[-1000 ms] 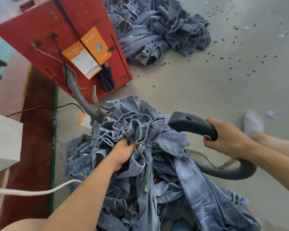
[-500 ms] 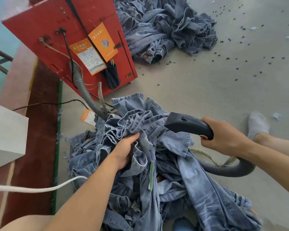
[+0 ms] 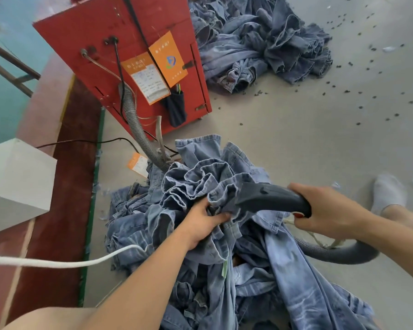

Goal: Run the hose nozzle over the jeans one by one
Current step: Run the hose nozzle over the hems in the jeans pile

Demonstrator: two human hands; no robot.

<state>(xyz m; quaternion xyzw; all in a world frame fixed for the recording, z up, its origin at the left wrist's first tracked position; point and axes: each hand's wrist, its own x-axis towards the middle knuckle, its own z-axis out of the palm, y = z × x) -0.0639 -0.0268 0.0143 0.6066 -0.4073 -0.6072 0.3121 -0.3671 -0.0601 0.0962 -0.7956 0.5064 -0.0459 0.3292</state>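
A bunched pair of blue jeans [image 3: 200, 184] is lifted from the heap of jeans [image 3: 260, 282] in front of me. My left hand [image 3: 203, 222] grips its gathered waistband. My right hand [image 3: 329, 210] holds the dark grey hose nozzle [image 3: 270, 198] by its handle, and the nozzle's mouth is pushed into the bunched denim beside my left hand. The grey ribbed hose [image 3: 336, 252] curves away under my right wrist.
A red machine cabinet [image 3: 110, 48] with orange tags stands at the back left, and a ribbed hose [image 3: 138, 132] runs down from it. A second heap of jeans [image 3: 260, 44] lies behind it. A white cord [image 3: 57, 262] crosses at left. My socked foot [image 3: 389, 191] is at right.
The nozzle has moved left into the bunched jeans, close to my left hand. My left hand has shifted its grip on the waistband. The view has shifted slightly.
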